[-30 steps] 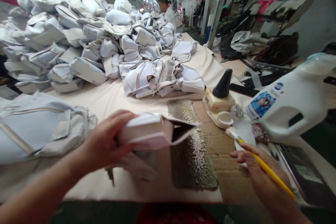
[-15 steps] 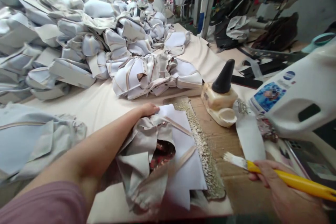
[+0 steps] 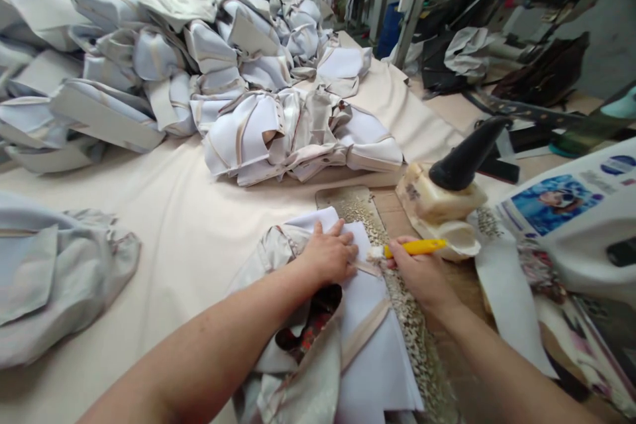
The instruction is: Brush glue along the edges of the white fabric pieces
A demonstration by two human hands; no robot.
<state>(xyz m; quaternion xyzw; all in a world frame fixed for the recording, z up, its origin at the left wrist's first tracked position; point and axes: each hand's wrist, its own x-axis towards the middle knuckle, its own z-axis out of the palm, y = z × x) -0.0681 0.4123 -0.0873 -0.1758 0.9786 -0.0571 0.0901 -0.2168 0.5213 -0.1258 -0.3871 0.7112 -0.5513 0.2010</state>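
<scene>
The left hand [image 3: 328,255] is lying open and flat on the white fabric piece [image 3: 368,331], pinning it to the desk [image 3: 163,225] so it cannot slide. The right hand [image 3: 420,275] is gripping a yellow-handled brush [image 3: 410,248], bristles meeting the piece's tan strip beside the glue pot [image 3: 440,202].

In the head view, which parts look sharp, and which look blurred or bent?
Head view: the left hand, right hand and yellow brush look fairly sharp; the white jug at the right edge is stretched, the far hall soft. Light is even, with no harsh glare.
</scene>
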